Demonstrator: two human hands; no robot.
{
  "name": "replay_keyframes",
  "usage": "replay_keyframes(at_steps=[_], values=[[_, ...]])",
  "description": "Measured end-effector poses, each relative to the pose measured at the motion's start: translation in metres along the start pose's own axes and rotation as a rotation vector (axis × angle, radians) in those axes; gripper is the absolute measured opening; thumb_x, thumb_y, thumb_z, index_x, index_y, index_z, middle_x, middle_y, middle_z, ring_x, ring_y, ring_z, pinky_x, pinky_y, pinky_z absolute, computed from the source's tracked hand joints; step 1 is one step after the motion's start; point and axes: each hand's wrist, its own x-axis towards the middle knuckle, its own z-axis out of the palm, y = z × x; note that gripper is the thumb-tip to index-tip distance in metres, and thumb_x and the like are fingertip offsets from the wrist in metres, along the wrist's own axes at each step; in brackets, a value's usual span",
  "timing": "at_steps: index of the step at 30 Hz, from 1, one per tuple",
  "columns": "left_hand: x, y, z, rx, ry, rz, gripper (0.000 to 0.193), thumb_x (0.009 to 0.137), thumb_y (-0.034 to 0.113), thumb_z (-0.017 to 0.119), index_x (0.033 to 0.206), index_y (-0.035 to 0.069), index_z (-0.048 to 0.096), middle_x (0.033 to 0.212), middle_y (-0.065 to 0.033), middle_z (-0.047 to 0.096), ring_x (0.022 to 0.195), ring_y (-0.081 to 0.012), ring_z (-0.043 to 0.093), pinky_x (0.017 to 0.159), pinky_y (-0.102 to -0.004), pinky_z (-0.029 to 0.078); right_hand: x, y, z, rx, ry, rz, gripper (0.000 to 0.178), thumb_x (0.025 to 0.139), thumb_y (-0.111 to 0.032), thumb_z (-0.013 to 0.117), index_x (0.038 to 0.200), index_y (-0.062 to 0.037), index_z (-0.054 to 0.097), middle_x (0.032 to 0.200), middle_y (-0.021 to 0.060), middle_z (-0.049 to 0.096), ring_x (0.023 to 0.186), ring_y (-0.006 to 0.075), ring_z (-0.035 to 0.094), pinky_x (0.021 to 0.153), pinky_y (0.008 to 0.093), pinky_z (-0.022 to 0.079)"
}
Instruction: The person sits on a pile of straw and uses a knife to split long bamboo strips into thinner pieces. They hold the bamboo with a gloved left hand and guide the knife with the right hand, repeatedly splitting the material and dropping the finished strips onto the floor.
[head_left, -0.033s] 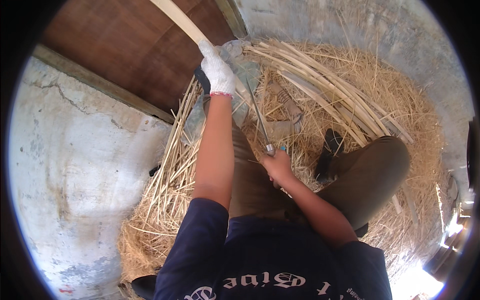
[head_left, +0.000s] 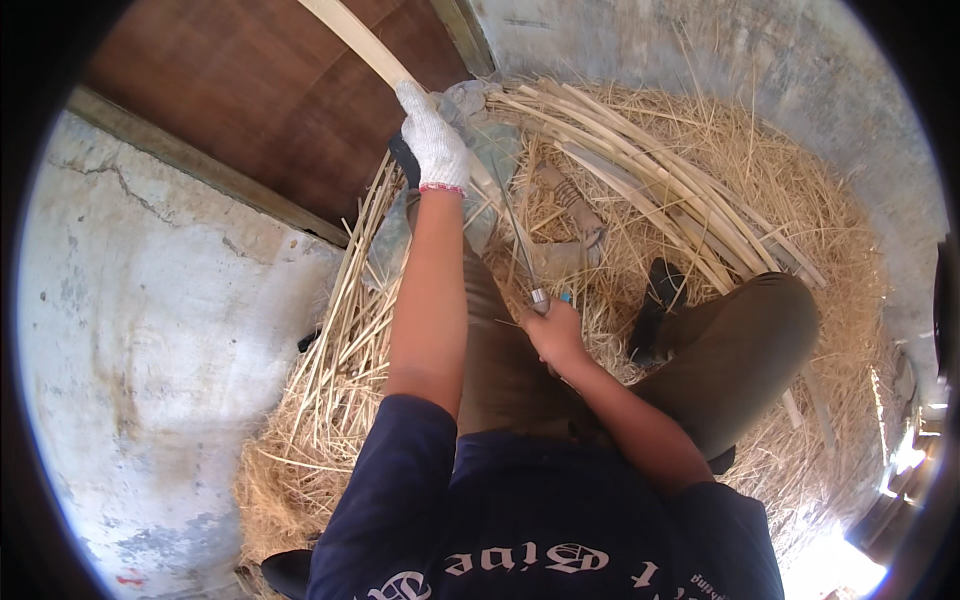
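Observation:
My left hand (head_left: pixel 435 145), in a white knitted glove with a red-edged cuff, is closed around a long pale strip (head_left: pixel 355 40) that looks like split bamboo. One end of it rises past the top edge of the view; below the glove a pale length shows near the blade. A knife (head_left: pixel 516 222) with a long, narrow blade and a metal collar is in my bare right hand (head_left: pixel 553 332), whose fingers wrap its handle. The blade points up and away, its tip close to the strip by the glove; whether they touch, I cannot tell.
Long pale strips (head_left: pixel 650 165) lie bundled at the far right on a heap of shavings (head_left: pixel 800 200). Thinner sticks (head_left: pixel 345 340) lie along the left wall (head_left: pixel 170 330). A brown wooden panel (head_left: pixel 250 100) stands far left. My bent right leg (head_left: pixel 740 350) is at the right.

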Motion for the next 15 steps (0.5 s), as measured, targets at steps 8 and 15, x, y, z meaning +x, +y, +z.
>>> replay_keyframes(at_steps=[8,15], values=[[-0.003,0.004,-0.01,-0.104,-0.232,-0.134,0.072,0.093,0.082,0.049,0.059,0.02,0.032,0.054,0.0041,0.03,0.045,-0.0144,0.029,0.043,-0.0314,0.022,0.023,0.025,0.009,0.016,0.079,-0.294,0.021,0.089,-0.018,0.067,0.087,0.0034,0.064,0.065,0.0174,0.063,0.063,0.0321,0.067,0.063,0.0432,0.051],[-0.01,0.005,-0.009,-0.074,-0.183,-0.082,0.064,0.099,0.072,0.049,0.072,0.015,0.049,0.059,0.0041,0.042,0.047,-0.0108,0.038,0.044,-0.0283,0.028,0.027,0.028,0.006,-0.094,0.077,-0.184,0.023,0.088,-0.021,0.068,0.091,0.0016,0.068,0.074,0.0218,0.068,0.067,0.0383,0.067,0.066,0.0457,0.052]])
